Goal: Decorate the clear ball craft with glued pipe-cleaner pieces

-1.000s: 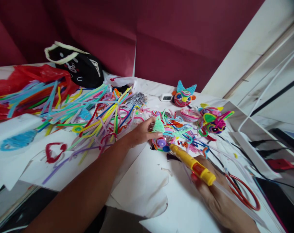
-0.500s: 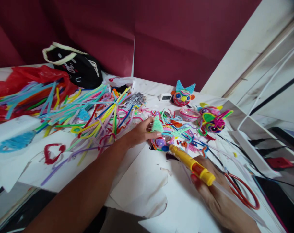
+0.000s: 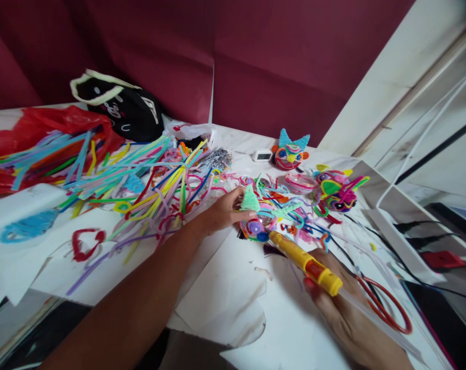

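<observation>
My left hand (image 3: pixel 228 209) is closed around the side of a colourful pipe-cleaner figure (image 3: pixel 269 218), which has a light green pointed ear (image 3: pixel 249 199), a purple round eye (image 3: pixel 255 227) and a blue disc below. In my right hand (image 3: pixel 336 288) is a yellow hot glue gun (image 3: pixel 300 258) with a clear glue stick (image 3: pixel 379 324) coming out of its back end. The gun's nozzle points at the figure's lower edge, close to the blue disc; whether it touches I cannot tell. My right fingers are partly hidden behind the gun.
Loose pipe cleaners (image 3: pixel 159 180) spread across the left, by a red plastic bag (image 3: pixel 63 121) and a black bag (image 3: pixel 134 115). Two finished-looking figures, one blue-eared (image 3: pixel 290 154) and one pink and green (image 3: pixel 338 192), stand behind. Orange-handled scissors (image 3: pixel 387 306) and a power strip (image 3: pixel 406 246) lie right.
Almost nothing differs. The whole view has shifted very slightly, while both hands keep their hold on the figure and the glue gun.
</observation>
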Tool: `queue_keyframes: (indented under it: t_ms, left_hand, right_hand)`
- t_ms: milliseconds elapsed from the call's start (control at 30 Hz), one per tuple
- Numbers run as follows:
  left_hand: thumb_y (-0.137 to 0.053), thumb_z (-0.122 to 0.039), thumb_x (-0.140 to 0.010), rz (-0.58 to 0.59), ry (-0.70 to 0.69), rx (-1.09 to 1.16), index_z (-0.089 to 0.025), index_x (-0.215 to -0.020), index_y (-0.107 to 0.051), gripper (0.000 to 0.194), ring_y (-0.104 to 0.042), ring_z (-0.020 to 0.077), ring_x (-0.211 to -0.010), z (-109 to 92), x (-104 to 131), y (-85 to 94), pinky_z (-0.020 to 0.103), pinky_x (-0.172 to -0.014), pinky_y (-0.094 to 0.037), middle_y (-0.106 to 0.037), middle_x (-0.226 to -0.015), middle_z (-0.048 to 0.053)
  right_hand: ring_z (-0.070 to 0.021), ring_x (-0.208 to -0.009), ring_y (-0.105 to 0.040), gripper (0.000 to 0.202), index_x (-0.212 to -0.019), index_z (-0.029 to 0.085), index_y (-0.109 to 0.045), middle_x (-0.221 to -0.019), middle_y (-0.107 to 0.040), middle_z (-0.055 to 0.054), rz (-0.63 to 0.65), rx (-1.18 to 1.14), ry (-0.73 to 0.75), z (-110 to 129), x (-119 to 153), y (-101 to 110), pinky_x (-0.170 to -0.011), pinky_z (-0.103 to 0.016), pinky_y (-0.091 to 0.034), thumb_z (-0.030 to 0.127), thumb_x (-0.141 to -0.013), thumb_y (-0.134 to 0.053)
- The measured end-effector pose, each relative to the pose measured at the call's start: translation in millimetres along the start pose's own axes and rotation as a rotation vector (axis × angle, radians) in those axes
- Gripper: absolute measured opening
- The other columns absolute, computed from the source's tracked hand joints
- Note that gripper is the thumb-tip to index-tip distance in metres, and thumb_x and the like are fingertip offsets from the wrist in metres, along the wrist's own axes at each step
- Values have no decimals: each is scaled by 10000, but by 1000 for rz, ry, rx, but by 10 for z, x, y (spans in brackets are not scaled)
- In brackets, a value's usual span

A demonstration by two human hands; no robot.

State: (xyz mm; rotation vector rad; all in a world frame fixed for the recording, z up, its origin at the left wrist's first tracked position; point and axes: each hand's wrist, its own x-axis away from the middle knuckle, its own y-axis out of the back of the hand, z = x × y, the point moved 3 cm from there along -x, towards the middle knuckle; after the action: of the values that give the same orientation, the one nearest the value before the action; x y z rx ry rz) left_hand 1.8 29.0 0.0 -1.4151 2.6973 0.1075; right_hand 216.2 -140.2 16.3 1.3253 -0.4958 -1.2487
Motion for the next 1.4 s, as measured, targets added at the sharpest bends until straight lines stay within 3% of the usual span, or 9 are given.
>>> queue_keyframes:
  t_ms: [233,533,767,900,1000,1133,1300,1400]
  left_hand:
    - [-772,-319,-718,5,-1,-1,-177,-1059,-544,434,-613,223,-993,-18,2,-8,383,-929,-480,-637,-988,35]
    - [-780,-320,-707,-2,-8,15,-177,-1058,-555,441,-615,236,-1017,-3,-10,-2,391,-940,-475,-651,-1010,45]
    - [-781,-319,-710,-2,5,33,-174,-1122,-550,494,-612,245,-1055,24,-23,2,384,-924,-484,-650,-1015,43]
    - [-799,-351,-690,-13,36,22,-174,-1134,-550,539,-624,252,-1052,15,-19,8,392,-921,-490,-664,-1079,58]
    - [-802,-351,-686,-17,37,9,-176,-1137,-552,545,-616,259,-1084,-6,-17,7,395,-937,-486,-662,-1122,63]
    - [-807,-349,-676,-17,24,26,-181,-1128,-561,541,-598,267,-1131,-35,-17,-4,387,-961,-479,-664,-1141,59]
    - [-809,-360,-665,-28,47,24,-182,-1129,-554,559,-598,276,-1128,-51,-12,-10,404,-958,-480,-665,-1132,65]
    - [-810,-369,-657,-34,40,15,-178,-1075,-554,526,-595,277,-1122,-62,-12,-9,414,-962,-471,-662,-1109,60]
  right_hand:
    - [-177,-834,-598,88,-1049,263,-458,-963,-593,-23,1,-45,-14,8,-10,12,-710,-283,-508,233,-993,-397]
    - [-193,-902,-630,139,-1108,271,-470,-1026,-617,-44,-26,-32,-60,-6,31,4,-725,-283,-535,259,-986,-406]
    - [-219,-844,-663,207,-1166,253,-463,-1033,-638,-88,-39,-68,-134,-35,126,37,-671,-315,-550,326,-977,-422]
    - [-271,-1054,-661,404,-1339,255,-392,-1202,-626,-134,48,-43,47,-59,299,24,-798,-339,-581,338,-953,-475]
    - [-273,-1166,-618,448,-1345,247,-414,-1262,-612,-135,103,6,118,-16,366,6,-909,-345,-566,331,-924,-540]
    - [-232,-1165,-614,338,-1244,233,-523,-1256,-613,-121,252,-32,79,38,315,-57,-957,-327,-542,253,-910,-567]
    - [-254,-1256,-546,382,-1266,230,-577,-1329,-572,-132,363,-100,27,-14,267,-3,-1027,-387,-499,385,-917,-608]
    - [-254,-1260,-547,418,-1264,247,-596,-1345,-569,-124,337,-96,-8,-61,250,103,-1026,-391,-501,437,-894,-641]
